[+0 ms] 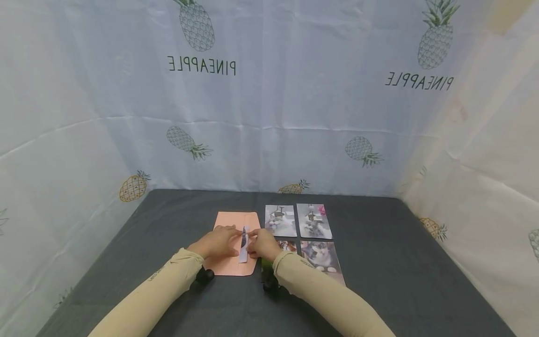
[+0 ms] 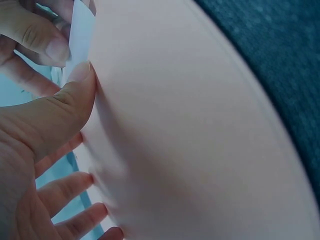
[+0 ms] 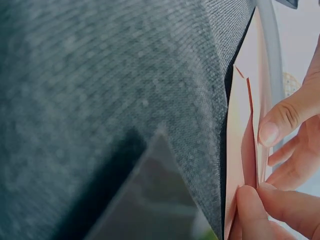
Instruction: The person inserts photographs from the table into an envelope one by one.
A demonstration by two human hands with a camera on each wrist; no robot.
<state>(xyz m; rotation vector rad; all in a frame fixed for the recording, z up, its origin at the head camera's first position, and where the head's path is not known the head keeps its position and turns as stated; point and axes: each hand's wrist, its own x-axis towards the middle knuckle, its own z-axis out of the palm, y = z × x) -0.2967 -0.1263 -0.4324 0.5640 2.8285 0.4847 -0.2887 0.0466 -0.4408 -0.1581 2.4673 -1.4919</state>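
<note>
A peach envelope [image 1: 236, 219] lies flat on the dark cloth, both hands over it. Between them shows a narrow whitish strip of card [image 1: 243, 256] with dark print, like part of a picture card. My left hand [image 1: 220, 241] rests its fingertips on the envelope, its thumb at the opening, beside the card in the left wrist view. From the other side my right hand [image 1: 264, 244] pinches at the card's edge with thumb and finger. In the right wrist view the envelope's slit [image 3: 248, 135] gapes a little. How far the card reaches inside is hidden.
Cat picture cards stand in two rows right of the envelope: upper left [image 1: 280, 227], upper right [image 1: 313, 224], lower right [image 1: 322, 257]. Another card [image 1: 288, 245] is partly behind the right hand. Pineapple-printed curtain [image 1: 269, 107] surrounds the dark-covered table [image 1: 379, 262].
</note>
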